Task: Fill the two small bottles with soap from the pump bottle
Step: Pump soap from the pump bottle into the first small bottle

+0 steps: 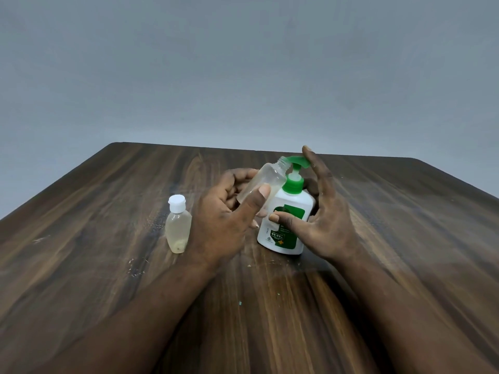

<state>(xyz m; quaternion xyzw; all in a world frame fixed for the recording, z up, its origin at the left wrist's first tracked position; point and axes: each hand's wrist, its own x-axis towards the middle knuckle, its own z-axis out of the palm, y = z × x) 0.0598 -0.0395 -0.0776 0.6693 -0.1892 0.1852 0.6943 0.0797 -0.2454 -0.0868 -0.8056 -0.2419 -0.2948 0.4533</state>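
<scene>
Step in hand: You were filling the second small bottle. The capped bottle (178, 225) stood upright on the table (108, 238) just left of your left hand (218, 211), pale liquid inside, apparently done.
Open bottle (266, 182): Uncapped and tilted, held off the table, its mouth right at the spout of the pump head (298, 160). Its soap level could not be told.
Left fingers (243, 175): Curled round the open bottle, thumb across its front.
Right hand (332, 217): Fingers apart and straight, the forefinger on the pump head and the thumb touching the label of the pump bottle (286, 238). The remaining fingers were hidden.
Next move: Probably a steady downward press, keeping mouth and spout aligned.
</scene>
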